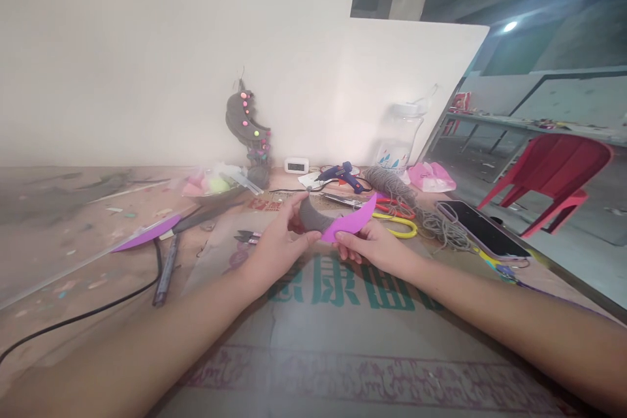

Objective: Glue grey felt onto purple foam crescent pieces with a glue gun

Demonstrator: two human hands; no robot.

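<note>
The left hand (277, 245) pinched the grey-wrapped end of the crescent (351, 222), held just above the tabletop (73, 255). The right hand (368, 245) closed its grip under the purple end. Wrapping would likely go best with turns snug, side by side.

Craft workshop: glue gun (341, 176), scissors (392, 208), yarn (392, 184) on cardboard-covered table (343, 339).

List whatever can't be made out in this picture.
Head view:
- Crescent: its underside and the parts under the fingers are hidden by the left hand and right hand that hold it.
- Clock: display too small to read.
- Bowl: contents blurred.
- Cardboard: print partly covered by both arms.
- Cable: runs off the left edge.
</note>
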